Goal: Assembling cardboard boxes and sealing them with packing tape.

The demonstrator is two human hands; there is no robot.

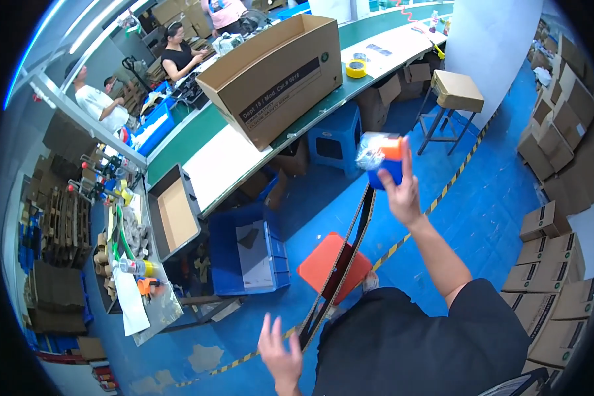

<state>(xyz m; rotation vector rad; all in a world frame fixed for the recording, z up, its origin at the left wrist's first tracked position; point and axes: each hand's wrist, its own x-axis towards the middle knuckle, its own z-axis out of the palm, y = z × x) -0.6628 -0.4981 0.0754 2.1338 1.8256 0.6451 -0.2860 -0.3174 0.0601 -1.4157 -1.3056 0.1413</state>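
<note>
Right hand (402,191) raised, grip closed around blue-orange packet (380,158) in clear wrap, held above blue floor. Flattened cardboard (340,270) stands on edge, long axis running from packet down toward left hand (278,350). Left hand open, empty, beside lower end. Bench (224,158) well apart, ahead-left.

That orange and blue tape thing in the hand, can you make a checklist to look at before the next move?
1. Tape dispenser held in the right hand: ok, fingers wrap it.
2. Flattened cardboard steadied: ok, the left hand is at its lower end.
3. Cardboard upright: not ok, it leans.
4. Tape loaded in the dispenser: cannot tell, shiny wrap hides it.
5. Room on the bench: not ok, a big open box fills much of it.
</note>
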